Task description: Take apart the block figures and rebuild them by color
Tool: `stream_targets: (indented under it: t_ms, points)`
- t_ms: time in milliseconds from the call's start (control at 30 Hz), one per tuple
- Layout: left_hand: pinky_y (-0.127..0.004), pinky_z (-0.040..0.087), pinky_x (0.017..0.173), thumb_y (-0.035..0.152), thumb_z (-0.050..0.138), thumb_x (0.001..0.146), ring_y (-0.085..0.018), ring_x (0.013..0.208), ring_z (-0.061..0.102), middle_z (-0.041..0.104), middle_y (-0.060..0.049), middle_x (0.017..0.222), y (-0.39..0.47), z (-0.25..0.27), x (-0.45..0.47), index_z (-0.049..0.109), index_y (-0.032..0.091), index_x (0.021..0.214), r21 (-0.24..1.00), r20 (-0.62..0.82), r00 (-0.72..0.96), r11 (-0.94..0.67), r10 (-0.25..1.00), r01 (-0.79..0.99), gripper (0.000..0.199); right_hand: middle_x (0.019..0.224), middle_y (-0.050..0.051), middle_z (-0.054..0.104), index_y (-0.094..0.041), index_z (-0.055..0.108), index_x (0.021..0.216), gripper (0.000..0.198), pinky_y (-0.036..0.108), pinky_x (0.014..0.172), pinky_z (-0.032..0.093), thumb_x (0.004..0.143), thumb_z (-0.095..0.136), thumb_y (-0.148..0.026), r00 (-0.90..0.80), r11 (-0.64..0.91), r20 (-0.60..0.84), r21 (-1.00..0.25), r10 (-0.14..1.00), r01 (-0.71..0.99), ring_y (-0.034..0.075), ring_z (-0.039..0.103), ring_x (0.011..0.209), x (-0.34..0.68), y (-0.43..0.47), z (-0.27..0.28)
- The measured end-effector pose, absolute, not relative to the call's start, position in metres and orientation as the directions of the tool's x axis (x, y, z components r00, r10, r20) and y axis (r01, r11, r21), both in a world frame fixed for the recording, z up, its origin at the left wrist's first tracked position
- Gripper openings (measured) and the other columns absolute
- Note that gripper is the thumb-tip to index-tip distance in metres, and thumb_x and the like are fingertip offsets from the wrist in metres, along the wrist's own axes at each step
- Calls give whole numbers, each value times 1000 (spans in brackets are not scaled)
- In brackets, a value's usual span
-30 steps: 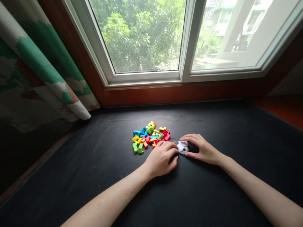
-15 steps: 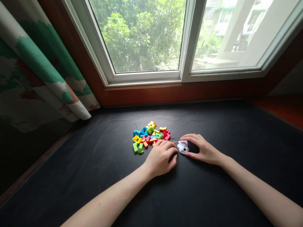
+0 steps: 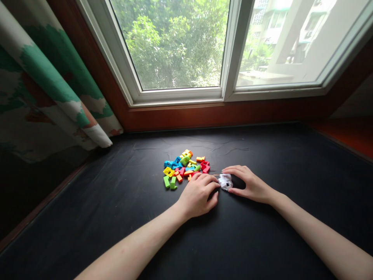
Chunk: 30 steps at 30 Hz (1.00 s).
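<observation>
A small white plastic piece with a dark square opening lies on the black surface between my hands. My right hand curves round it from the right, fingertips at its far edge and thumb at its near edge. From the left comes my left hand, fingers bent and thumb apart from them, with nothing visible in its grasp. Its index fingertip is at the white piece's left side; I cannot tell whether they touch. Just beyond the left hand, a loose pile of coloured plastic pieces lies partly hidden by its fingers.
Red, blue, yellow, green and orange pieces make up the pile. The black tabletop reaches back to a wooden sill under a white-framed window. A patterned curtain hangs at the left.
My left index finger has shifted slightly right, closer to the white piece. My right hand and the coloured pile stay where they were.
</observation>
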<state>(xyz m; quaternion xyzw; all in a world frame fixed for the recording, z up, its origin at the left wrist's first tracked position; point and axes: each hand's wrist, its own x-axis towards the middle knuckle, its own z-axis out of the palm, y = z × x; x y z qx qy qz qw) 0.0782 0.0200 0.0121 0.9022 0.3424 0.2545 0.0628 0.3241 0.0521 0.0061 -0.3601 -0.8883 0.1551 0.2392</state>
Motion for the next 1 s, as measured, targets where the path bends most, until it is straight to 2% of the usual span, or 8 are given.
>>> stream_targets:
  t_ms: [667, 1000]
  points:
    - [-41, 45, 91, 22, 54, 88, -23, 96, 61, 68, -7, 102, 21, 9, 78, 67, 18, 97, 268, 447, 617, -755, 648, 599, 16, 126, 8, 62, -26, 50, 129, 51, 42, 99, 42, 80, 65, -26, -624, 678, 290, -458, 725, 575, 26, 54, 120, 325, 52, 4]
    - [-42, 43, 98, 22, 53, 88, -24, 107, 61, 68, -7, 116, 21, 9, 77, 65, 18, 108, 294, 433, 634, -765, 641, 573, 23, 126, 8, 63, -27, 52, 129, 51, 42, 99, 43, 80, 66, -28, -616, 679, 305, -456, 726, 575, 27, 56, 119, 325, 52, 4]
